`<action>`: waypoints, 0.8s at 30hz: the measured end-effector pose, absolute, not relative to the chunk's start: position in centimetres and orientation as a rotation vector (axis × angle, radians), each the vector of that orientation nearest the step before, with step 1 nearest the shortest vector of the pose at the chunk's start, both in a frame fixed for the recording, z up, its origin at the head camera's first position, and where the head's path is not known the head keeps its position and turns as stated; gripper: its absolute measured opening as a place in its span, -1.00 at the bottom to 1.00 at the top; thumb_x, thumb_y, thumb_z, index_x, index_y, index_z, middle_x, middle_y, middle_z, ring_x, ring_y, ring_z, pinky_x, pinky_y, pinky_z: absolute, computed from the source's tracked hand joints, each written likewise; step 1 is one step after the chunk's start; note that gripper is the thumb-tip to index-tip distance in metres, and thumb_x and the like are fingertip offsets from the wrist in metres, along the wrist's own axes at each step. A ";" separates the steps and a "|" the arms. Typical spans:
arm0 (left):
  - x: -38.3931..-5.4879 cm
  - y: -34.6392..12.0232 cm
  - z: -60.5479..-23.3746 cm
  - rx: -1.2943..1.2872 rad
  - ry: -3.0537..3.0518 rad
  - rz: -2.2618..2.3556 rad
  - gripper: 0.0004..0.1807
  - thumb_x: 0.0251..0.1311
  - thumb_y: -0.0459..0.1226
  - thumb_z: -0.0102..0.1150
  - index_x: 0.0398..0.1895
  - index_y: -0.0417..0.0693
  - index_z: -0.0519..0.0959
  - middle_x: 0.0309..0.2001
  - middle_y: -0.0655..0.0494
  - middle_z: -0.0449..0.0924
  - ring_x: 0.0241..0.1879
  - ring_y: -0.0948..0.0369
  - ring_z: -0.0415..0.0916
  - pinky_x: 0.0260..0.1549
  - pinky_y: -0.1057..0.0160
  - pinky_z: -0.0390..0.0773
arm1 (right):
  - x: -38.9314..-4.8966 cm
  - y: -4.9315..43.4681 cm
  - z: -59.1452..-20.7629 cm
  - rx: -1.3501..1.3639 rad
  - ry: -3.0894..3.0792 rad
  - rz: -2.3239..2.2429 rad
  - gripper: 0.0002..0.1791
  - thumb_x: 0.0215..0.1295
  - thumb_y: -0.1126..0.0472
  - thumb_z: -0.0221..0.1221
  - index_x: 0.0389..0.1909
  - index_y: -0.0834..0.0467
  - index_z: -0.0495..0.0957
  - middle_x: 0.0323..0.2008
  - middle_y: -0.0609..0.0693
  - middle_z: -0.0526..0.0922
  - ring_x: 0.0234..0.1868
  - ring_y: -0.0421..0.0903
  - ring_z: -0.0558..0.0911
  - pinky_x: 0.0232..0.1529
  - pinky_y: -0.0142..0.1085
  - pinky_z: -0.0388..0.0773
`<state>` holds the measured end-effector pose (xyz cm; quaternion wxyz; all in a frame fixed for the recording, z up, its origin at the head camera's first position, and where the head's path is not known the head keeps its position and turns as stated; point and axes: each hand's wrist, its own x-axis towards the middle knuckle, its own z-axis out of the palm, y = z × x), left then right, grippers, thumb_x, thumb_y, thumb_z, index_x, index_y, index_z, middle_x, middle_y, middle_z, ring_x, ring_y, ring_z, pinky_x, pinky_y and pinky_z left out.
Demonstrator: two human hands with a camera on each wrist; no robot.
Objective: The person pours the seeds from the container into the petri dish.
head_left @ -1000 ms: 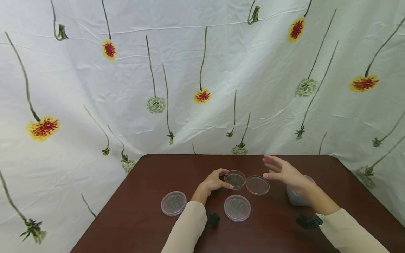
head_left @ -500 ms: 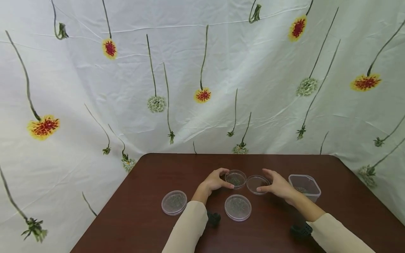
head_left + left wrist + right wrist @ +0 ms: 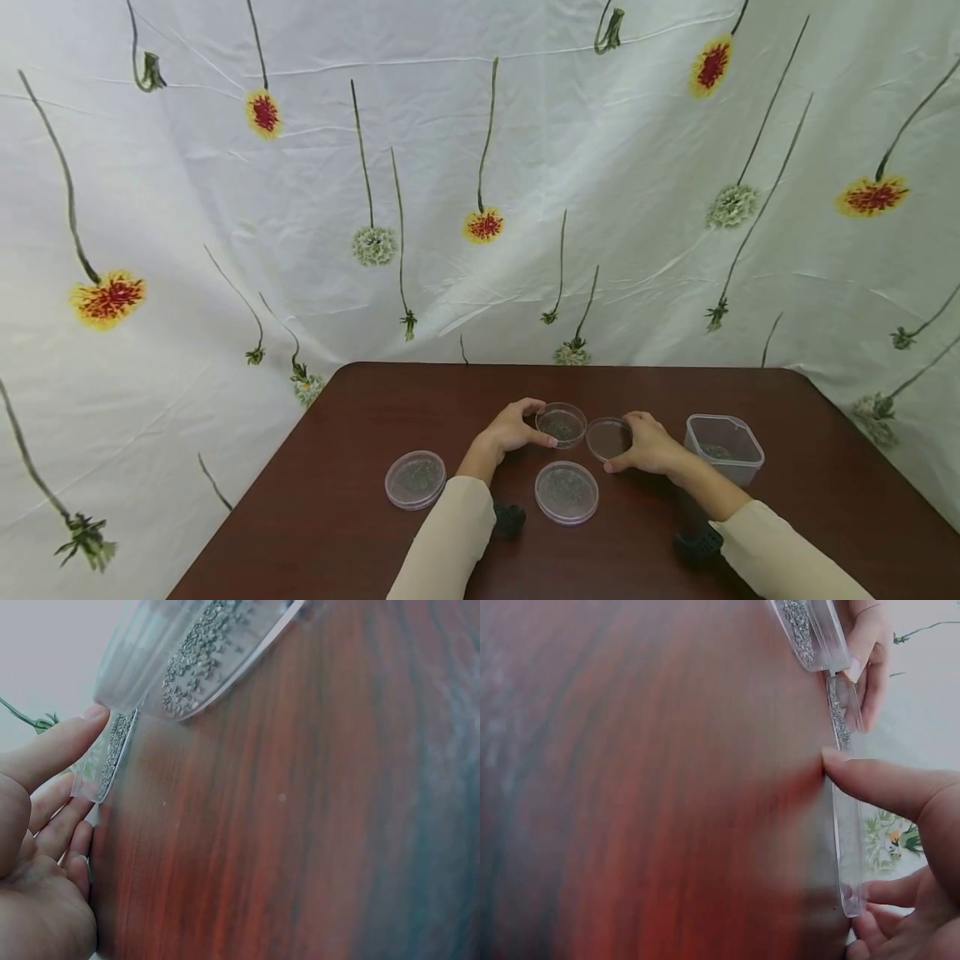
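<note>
In the head view, my left hand grips an uncovered clear petri dish holding grey-green granules, thumb on its near side and fingers on its far side. Right beside that dish lies its clear lid, flat on the table. My right hand holds the lid by the edge; the right wrist view has the thumb at one side of the lid and fingers at the other. A second petri dish, covered and with granules inside, sits nearer me. Another covered dish stands left of my left forearm.
A clear plastic tub with some granules in it stands right of my right hand. The dark brown table ends at a flower-printed white cloth behind.
My right hand has come down and left from above the table near the tub and taken hold of the lid's edge. The tub is now fully uncovered to view. My left hand keeps its grip.
</note>
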<state>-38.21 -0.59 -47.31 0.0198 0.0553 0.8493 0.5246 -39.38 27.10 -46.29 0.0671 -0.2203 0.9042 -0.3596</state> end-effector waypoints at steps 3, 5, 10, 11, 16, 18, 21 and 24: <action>-38.1 -0.6 -47.3 0.160 2.629 1.634 -0.25 0.05 -0.32 0.62 0.36 -0.07 0.52 0.34 -0.06 0.45 0.40 -0.10 0.29 0.31 -0.12 0.34 | -39.2 27.0 -46.4 -0.642 2.722 -1.132 0.12 -0.07 0.08 0.66 0.37 0.55 0.25 0.36 0.51 0.23 0.31 0.46 0.29 0.22 0.26 0.35; -38.1 -0.5 -47.2 0.153 2.626 1.635 -0.24 0.05 -0.32 0.62 0.36 -0.06 0.52 0.34 -0.05 0.45 0.40 -0.10 0.30 0.31 -0.11 0.35 | -39.1 27.0 -46.6 -0.633 2.718 -1.163 0.11 -0.06 0.09 0.65 0.37 0.52 0.24 0.32 0.48 0.29 0.23 0.38 0.39 0.17 0.19 0.41; -38.1 -0.5 -47.2 0.153 2.640 1.603 -0.23 0.06 -0.30 0.62 0.39 -0.04 0.51 0.36 -0.04 0.44 0.41 -0.08 0.29 0.31 -0.10 0.35 | -39.4 27.0 -46.7 -0.652 2.681 -1.215 0.11 0.01 0.09 0.62 0.39 0.49 0.14 0.30 0.46 0.34 0.17 0.33 0.48 0.11 0.14 0.45; -38.1 -0.5 -47.2 0.156 2.642 1.595 -0.23 0.07 -0.29 0.62 0.39 -0.04 0.50 0.37 -0.04 0.44 0.41 -0.07 0.30 0.31 -0.09 0.35 | -39.5 27.1 -46.6 -0.657 2.670 -1.222 0.12 0.02 0.10 0.61 0.40 0.48 0.12 0.32 0.46 0.32 0.20 0.34 0.47 0.12 0.15 0.45; -38.1 -0.5 -46.9 0.165 2.637 1.602 -0.23 0.08 -0.30 0.61 0.39 -0.09 0.50 0.36 -0.07 0.44 0.41 -0.09 0.29 0.32 -0.10 0.34 | -40.3 26.6 -45.9 -0.729 2.680 -1.241 0.13 0.01 0.15 0.60 0.44 0.44 0.10 0.36 0.45 0.34 0.31 0.41 0.39 0.21 0.23 0.38; -38.0 -0.5 -46.7 0.157 2.629 1.611 -0.23 0.08 -0.30 0.61 0.40 -0.10 0.49 0.36 -0.08 0.44 0.41 -0.09 0.28 0.33 -0.10 0.33 | -40.6 26.4 -45.6 -0.772 2.687 -1.245 0.13 0.01 0.16 0.60 0.45 0.44 0.10 0.35 0.45 0.37 0.34 0.42 0.37 0.24 0.24 0.36; -38.1 -0.5 -46.7 0.145 2.636 1.599 -0.23 0.09 -0.30 0.60 0.40 -0.08 0.49 0.37 -0.07 0.44 0.42 -0.08 0.28 0.34 -0.09 0.32 | -41.1 26.3 -45.4 -0.798 2.674 -1.266 0.12 0.03 0.18 0.58 0.47 0.43 0.08 0.35 0.45 0.39 0.36 0.41 0.35 0.26 0.24 0.34; -38.1 -0.4 -46.9 0.141 2.642 1.588 -0.23 0.09 -0.30 0.60 0.41 -0.08 0.49 0.37 -0.07 0.44 0.41 -0.08 0.28 0.34 -0.09 0.32 | -41.3 26.2 -45.3 -0.813 2.660 -1.272 0.13 0.04 0.19 0.56 0.49 0.43 0.05 0.36 0.45 0.37 0.37 0.41 0.35 0.26 0.24 0.35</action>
